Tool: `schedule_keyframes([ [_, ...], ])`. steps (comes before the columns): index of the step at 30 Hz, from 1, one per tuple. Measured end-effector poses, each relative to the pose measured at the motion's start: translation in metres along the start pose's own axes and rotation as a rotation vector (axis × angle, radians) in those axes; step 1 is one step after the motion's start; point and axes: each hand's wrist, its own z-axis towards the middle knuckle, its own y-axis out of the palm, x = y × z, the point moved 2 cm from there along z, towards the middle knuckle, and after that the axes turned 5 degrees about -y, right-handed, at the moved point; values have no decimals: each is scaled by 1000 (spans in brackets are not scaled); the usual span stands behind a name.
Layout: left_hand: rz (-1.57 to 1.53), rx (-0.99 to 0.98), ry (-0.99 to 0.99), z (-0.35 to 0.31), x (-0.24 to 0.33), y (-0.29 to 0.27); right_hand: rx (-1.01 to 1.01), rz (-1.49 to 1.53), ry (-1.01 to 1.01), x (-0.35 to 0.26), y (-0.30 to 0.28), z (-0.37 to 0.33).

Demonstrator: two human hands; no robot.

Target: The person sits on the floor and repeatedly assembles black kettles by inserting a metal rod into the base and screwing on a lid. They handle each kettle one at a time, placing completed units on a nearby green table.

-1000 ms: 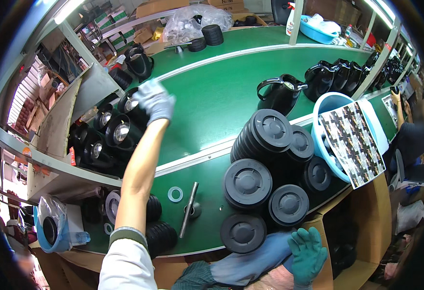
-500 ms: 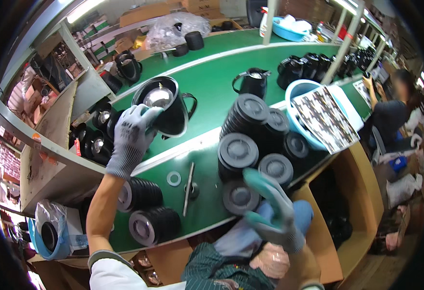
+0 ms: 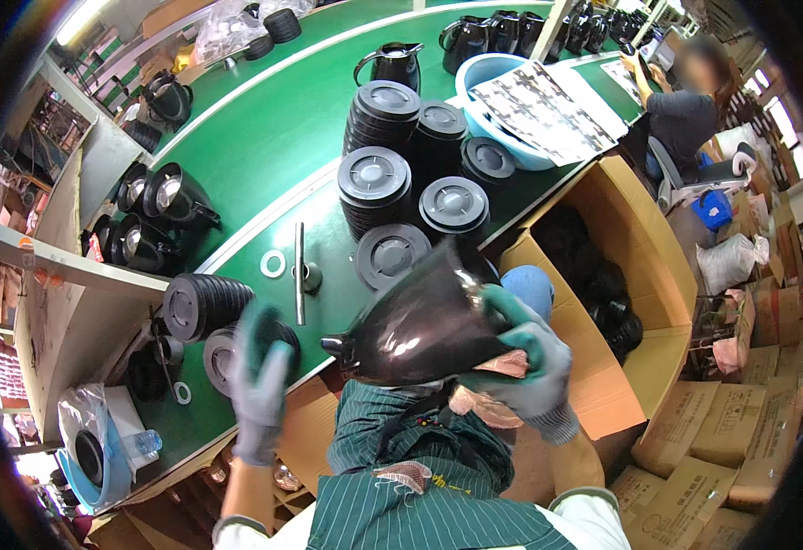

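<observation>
Head view: right hand [image 3: 531, 365] grips a glossy black jug [image 3: 420, 325] (tilted); left hand [image 3: 265, 385] uncurled.

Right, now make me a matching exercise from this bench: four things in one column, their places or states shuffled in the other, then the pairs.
Things:
1. nearest black jug
2. white ring
3. patterned sheet
4. large cardboard box

Places and states:
A. lying across the light blue basin
B. open at the top, with dark parts inside
C. held by the right hand
D. on the green table, left of the metal rod

Pairs: 1-C, 2-D, 3-A, 4-B
</observation>
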Motion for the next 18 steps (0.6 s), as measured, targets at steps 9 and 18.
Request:
schedule_keyframes([
  [9,65,-825,-200,-27,-200,40,-66,53,54,-13,35,-38],
  [18,-874,-594,-464,-45,-193,39,-137,-657,63,82,99,68],
])
